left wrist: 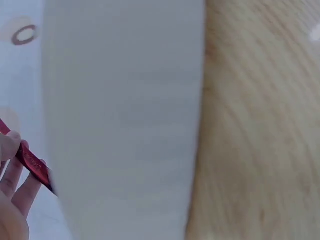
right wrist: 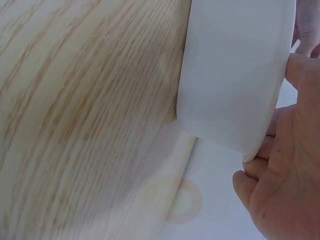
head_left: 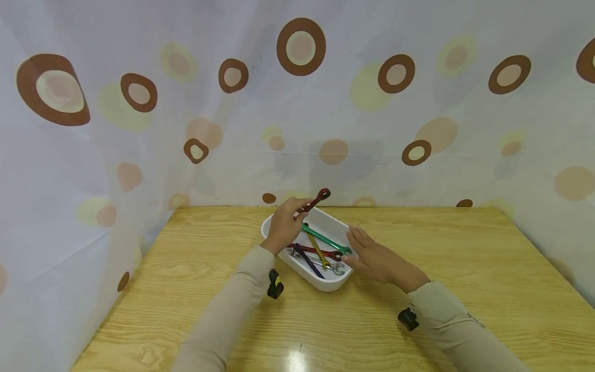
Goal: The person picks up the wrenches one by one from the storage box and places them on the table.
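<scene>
In the head view my left hand [head_left: 283, 223] pinches a dark red wrench [head_left: 318, 198], held slanting over the far side of a white plastic tub [head_left: 327, 285]. The left wrist view shows the same red wrench [left wrist: 34, 165] between thumb and fingers, partly cut off by the frame. Inside the tub lie a green wrench [head_left: 327, 241], a gold wrench [head_left: 316, 246], another red wrench [head_left: 309, 250], a purple wrench [head_left: 312, 265] and a silver wrench [head_left: 338, 269], crossing one another. My right hand [head_left: 378, 260] rests against the tub's right rim, its fingers straight.
The tub stands on a wood-grain table [head_left: 455, 258]. Behind the table hangs a white curtain [head_left: 260, 113] with brown and yellow circles, which also runs along both sides. A black wrist camera [head_left: 275, 285] sits by the left cuff, another camera [head_left: 408, 319] by the right.
</scene>
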{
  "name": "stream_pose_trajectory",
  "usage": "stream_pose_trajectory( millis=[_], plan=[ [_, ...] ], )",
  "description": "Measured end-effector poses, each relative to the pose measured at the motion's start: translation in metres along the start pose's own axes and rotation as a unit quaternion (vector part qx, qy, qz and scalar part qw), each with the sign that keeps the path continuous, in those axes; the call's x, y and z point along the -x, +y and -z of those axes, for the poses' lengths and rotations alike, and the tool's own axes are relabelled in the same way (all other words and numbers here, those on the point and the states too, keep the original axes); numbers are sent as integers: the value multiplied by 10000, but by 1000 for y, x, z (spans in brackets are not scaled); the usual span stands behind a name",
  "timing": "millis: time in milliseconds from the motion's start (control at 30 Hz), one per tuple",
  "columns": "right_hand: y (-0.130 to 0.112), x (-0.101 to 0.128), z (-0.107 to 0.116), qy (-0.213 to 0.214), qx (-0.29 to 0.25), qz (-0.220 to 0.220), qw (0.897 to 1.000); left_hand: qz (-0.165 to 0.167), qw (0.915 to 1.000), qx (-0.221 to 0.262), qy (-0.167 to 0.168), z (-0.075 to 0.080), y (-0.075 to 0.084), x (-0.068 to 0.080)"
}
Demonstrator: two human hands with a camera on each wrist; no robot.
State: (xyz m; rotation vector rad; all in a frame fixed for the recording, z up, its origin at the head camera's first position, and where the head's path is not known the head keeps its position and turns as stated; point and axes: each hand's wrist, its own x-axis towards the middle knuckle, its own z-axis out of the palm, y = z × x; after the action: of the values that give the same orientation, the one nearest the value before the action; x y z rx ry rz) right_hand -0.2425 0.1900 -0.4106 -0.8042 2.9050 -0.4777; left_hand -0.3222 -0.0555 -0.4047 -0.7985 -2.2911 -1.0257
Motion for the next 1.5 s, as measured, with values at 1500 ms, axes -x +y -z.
stream_pose_trajectory(
  millis=[1500],
  plan=[
    [1,1,-3,78,-154,82,9998,4608,8647,1605,-1191,113,-58,76]
  ],
)
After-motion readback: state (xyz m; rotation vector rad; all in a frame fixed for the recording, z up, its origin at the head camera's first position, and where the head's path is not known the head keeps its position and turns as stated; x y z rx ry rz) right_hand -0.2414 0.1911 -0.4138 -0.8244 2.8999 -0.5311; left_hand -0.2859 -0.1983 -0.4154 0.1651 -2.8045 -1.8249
